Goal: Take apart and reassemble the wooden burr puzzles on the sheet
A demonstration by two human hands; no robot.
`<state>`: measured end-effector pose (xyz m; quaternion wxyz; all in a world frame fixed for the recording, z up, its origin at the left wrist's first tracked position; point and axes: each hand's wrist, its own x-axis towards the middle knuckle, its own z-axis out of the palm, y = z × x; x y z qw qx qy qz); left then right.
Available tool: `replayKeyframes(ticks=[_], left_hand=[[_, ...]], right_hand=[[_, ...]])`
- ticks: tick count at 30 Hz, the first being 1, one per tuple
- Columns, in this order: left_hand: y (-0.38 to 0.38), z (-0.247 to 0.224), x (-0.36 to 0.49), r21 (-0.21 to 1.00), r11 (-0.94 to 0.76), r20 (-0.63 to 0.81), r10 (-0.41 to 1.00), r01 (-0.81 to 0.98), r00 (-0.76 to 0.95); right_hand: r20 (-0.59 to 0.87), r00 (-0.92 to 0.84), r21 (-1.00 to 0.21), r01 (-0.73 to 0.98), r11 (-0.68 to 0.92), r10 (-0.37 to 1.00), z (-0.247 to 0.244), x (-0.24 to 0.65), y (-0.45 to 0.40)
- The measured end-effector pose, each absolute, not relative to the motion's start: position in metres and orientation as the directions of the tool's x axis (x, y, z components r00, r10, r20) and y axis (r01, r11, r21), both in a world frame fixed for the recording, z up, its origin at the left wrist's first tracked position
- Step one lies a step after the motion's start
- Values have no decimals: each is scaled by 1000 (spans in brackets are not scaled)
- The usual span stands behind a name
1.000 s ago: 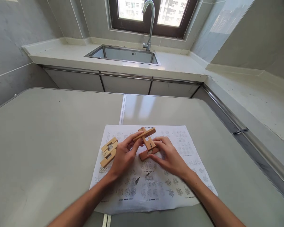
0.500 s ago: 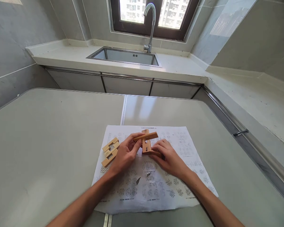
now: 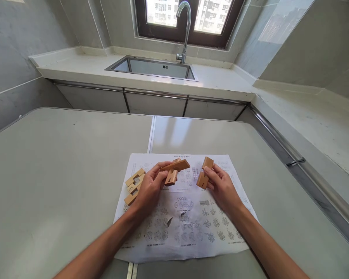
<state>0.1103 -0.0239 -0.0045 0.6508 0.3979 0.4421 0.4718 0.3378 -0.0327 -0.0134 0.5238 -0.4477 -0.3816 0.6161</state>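
Note:
My left hand (image 3: 150, 186) grips crossed wooden pieces (image 3: 177, 166), one lying slanted across another, above a printed paper sheet (image 3: 189, 244). Right of it, my right hand (image 3: 222, 185) pinches a notched wooden block (image 3: 203, 180) with a dark mark on its lower end; the fingers cover its middle. The two held groups are apart. Several lighter wooden pieces (image 3: 130, 198) lie side by side on the sheet, left of my left hand and partly hidden by it. Small line drawings and text cover the sheet, and two small dark spots show near its middle.
The sheet lies on a pale table (image 3: 61, 174) with a seam (image 3: 151, 135) running away from me. Beyond the table are a counter (image 3: 215, 79), a sink (image 3: 154, 69) and a faucet (image 3: 187, 33) below a window. Another counter edge and a metal rail (image 3: 279, 139) run along the right.
My right hand has moved right and up, with a notched block now visible in it, apart from the left-hand pieces. My left hand and its crossed pieces have shifted slightly left and tilted.

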Motion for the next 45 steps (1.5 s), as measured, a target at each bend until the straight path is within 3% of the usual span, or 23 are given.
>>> replayKeyframes(ticks=[5,17,31,45], left_hand=[[-26,4,113,921,279,-245,958,-273,150],[-27,11,114,930,312,-280,944,-196,173],[-25,6,111,978,205,-191,953,-37,236],[-26,5,109,980,193,-169,939,-53,299]], right_hand=[[-131,-138,-859,-479,-182,982,-14,340,-32],[-161,-180,-808,-540,-234,970,-7,337,-33],[-79,-375,-902,-367,-226,924,-10,333,-39],[-107,-426,-902,-338,-268,898,-5,333,-39]])
